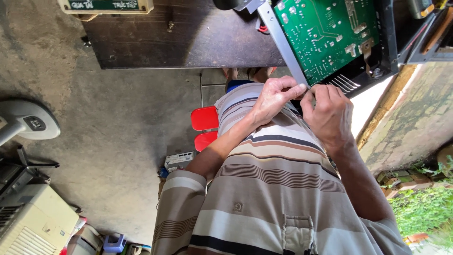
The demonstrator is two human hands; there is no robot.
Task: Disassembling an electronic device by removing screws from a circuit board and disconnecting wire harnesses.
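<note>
A green circuit board (325,33) sits in a black chassis (384,42) with a grey metal rail (278,35) along its left edge. It overhangs a dark wooden table (188,38). My left hand (273,99) pinches the lower end of the rail between thumb and forefinger. Touching it, my right hand (330,113) curls its fingers at the same corner of the board, beside a row of metal fins (344,84). Whatever sits between the fingertips is hidden. My striped shirt (273,189) fills the lower middle.
A red stool (204,126) stands on the concrete floor (118,141) below me, with a small grey box (179,160) beside it. A fan base (28,123) and a beige machine casing (33,222) are at the left. A mossy wall (415,123) and plants are at the right.
</note>
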